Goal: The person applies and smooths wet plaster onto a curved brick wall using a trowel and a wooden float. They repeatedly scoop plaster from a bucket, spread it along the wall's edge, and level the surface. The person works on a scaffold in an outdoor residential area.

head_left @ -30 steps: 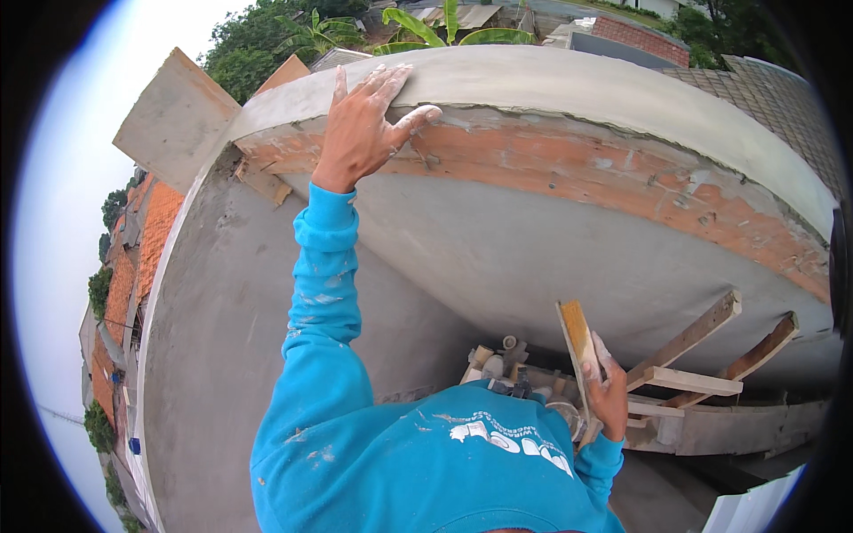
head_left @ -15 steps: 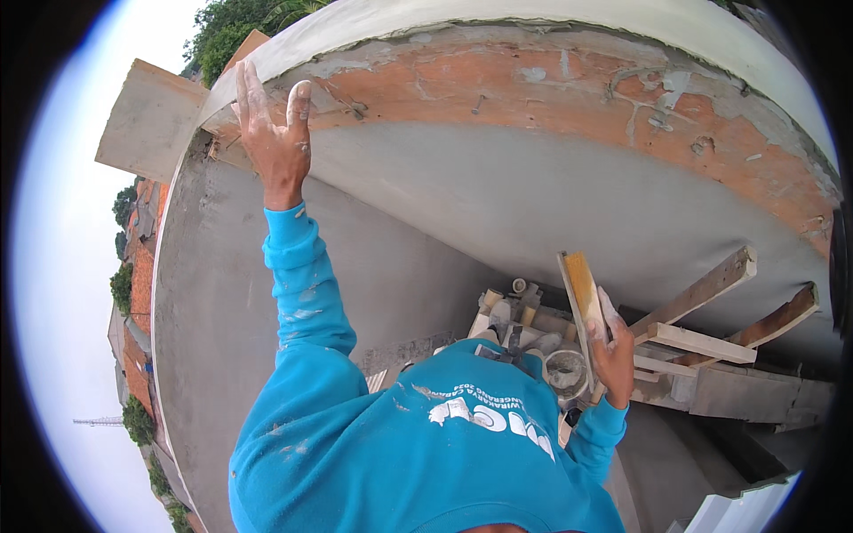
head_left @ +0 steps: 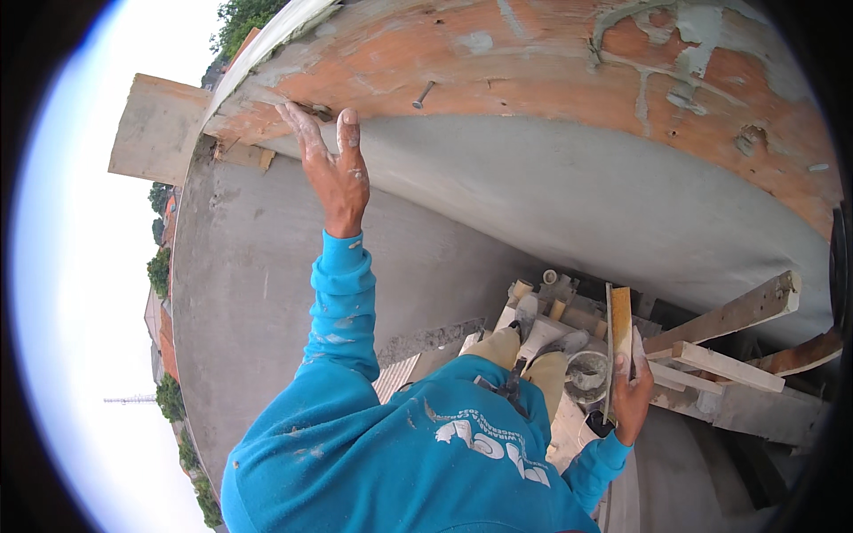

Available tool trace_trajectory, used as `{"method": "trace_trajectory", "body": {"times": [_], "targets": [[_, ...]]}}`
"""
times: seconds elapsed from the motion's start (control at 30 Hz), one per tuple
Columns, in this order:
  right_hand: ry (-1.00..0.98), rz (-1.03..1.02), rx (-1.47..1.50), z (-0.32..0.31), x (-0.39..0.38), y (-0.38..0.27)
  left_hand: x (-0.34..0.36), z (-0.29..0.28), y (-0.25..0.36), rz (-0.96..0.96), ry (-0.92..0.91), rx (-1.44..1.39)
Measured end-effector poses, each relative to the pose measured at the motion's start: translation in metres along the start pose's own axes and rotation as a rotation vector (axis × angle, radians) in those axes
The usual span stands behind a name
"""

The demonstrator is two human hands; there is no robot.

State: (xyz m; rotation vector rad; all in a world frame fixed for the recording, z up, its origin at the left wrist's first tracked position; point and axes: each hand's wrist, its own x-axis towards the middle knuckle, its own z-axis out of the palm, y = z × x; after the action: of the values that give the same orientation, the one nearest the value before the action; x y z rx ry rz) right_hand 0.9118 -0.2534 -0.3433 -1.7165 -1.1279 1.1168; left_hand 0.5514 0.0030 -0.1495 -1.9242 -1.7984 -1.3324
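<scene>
Raised at the left, my left hand [head_left: 338,182] has its fingers spread, with whitish dust on the fingertips. They rest at or very near the orange formwork board [head_left: 569,71], which curves across the top with grey plaster smears; actual contact is hard to make out. My right hand [head_left: 633,404] is low at the right, wrapped round a plastering float [head_left: 621,320] with a yellowish face and a thin edge, held upright. Below the board a smooth grey wall [head_left: 498,182] runs inward. A nail [head_left: 424,95] sticks out of the board.
By my feet stands a round bucket [head_left: 588,371] with grey mix, among pale pipes and boards. Wooden beams [head_left: 729,311] jut out at the right. A rectangular panel [head_left: 160,129] projects at the left edge, with sky, trees and rooftops beyond the grey side wall [head_left: 222,293].
My view has shifted, bringing the orange board nearer. My left hand sits further right and lower in view, off the upper rim. The right hand still holds the float, now slightly lower and more upright.
</scene>
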Motion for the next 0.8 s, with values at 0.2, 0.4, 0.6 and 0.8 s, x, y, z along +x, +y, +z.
{"method": "trace_trajectory", "body": {"times": [0.2,0.4,0.6,0.8], "targets": [[0.007,-0.035,0.01,-0.004,-0.005,-0.012,0.006,0.007,-0.004,0.014,0.009,0.023],[0.06,-0.037,0.069,-0.018,-0.019,-0.05,0.002,0.006,-0.007,0.023,0.075,-0.013],[0.226,-0.059,0.056,-0.031,-0.037,-0.092,0.002,0.018,0.009,0.006,0.161,-0.132],[0.418,-0.143,0.161,-0.015,-0.048,-0.096,0.002,0.024,-0.004,0.052,0.218,-0.166]]}}
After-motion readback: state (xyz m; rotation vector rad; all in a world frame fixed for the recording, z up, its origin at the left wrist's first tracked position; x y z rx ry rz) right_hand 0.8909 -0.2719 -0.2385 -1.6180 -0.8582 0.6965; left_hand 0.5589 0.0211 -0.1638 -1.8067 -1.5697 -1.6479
